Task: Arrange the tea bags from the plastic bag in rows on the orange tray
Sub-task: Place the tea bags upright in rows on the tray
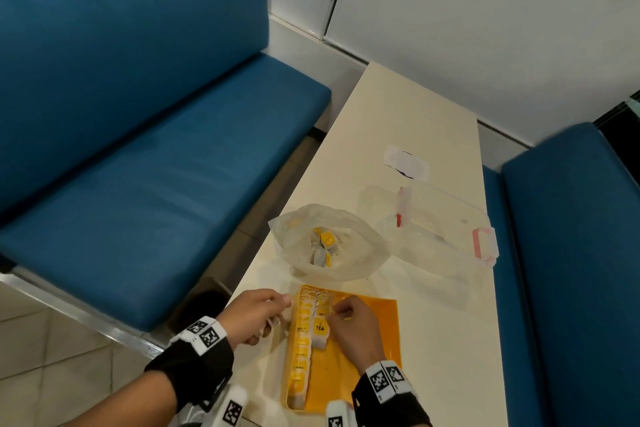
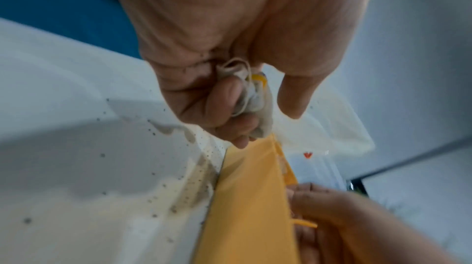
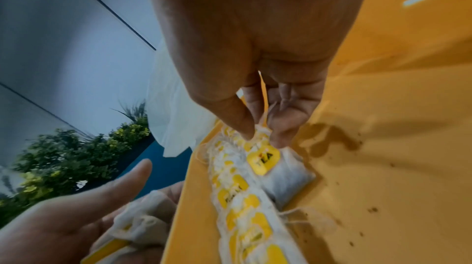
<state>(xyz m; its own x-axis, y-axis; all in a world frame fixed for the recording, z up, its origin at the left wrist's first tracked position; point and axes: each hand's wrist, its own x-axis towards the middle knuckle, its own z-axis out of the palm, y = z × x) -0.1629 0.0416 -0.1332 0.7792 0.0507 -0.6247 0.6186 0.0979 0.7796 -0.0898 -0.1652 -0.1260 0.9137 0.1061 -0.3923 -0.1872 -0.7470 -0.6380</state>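
The orange tray [image 1: 367, 350] lies on the white table close to me. A row of yellow-tagged tea bags [image 1: 300, 347] runs along its left side. Beside that row lies one more bag tagged TEA [image 1: 320, 329]. My right hand [image 1: 335, 314] is over the tray, and its thumb and fingers pinch the top of that bag [image 3: 281, 175]. My left hand [image 1: 277, 310] hovers just off the tray's left edge and grips a small bunch of tea bags [image 2: 255, 96]. The open plastic bag [image 1: 329, 246] beyond the tray holds several more.
A clear plastic box with a pink clasp [image 1: 483, 241] and a red-tipped stick [image 1: 401, 215] lies right of the bag, with white paper [image 1: 407, 161] farther back. Blue benches [image 1: 138, 149] flank the narrow table. Tea dust [image 2: 178, 191] speckles the table beside the tray.
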